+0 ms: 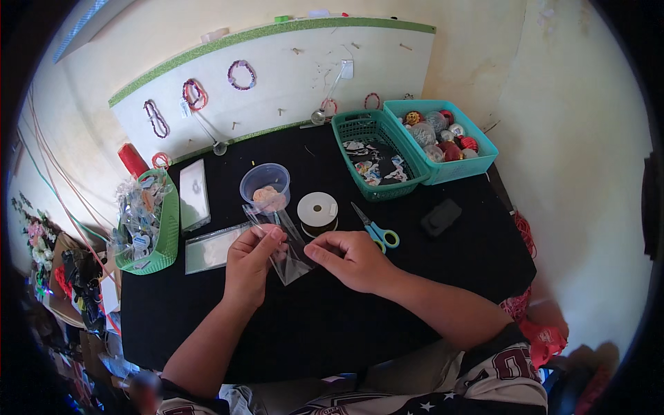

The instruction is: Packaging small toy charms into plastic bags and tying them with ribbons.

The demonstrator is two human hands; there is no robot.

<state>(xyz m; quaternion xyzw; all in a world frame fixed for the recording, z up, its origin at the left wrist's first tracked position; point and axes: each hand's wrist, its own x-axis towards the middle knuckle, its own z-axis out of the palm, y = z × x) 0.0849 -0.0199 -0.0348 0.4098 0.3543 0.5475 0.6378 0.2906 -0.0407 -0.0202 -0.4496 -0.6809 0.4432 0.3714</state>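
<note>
My left hand point(254, 257) pinches a clear plastic bag point(291, 259) between thumb and fingers, above the black-covered table. The bag hangs slanted, its upper end in front of a translucent round tub point(265, 176). Inside that tub lies a peach-coloured bunched item point(268, 196). At the bag's right edge is my right hand point(353, 259), thumb and forefinger close together; whether they grip the plastic is unclear. Just beyond this hand stands a white-sided spool point(317, 208) wound with dark ribbon or cord. Blue-and-green-handled scissors point(377, 231) lie to its right, partly hidden by my right hand.
Flat stacks of clear sleeves point(194, 194) point(212, 251) lie left, beside a light-green basket point(168, 223) of wrapped pieces. Farther back are a dark-green basket point(384, 194) with printed cutouts and a turquoise bin point(461, 174) of ornaments. A black object point(441, 218) rests right. Bracelets hang on a white board point(290, 78).
</note>
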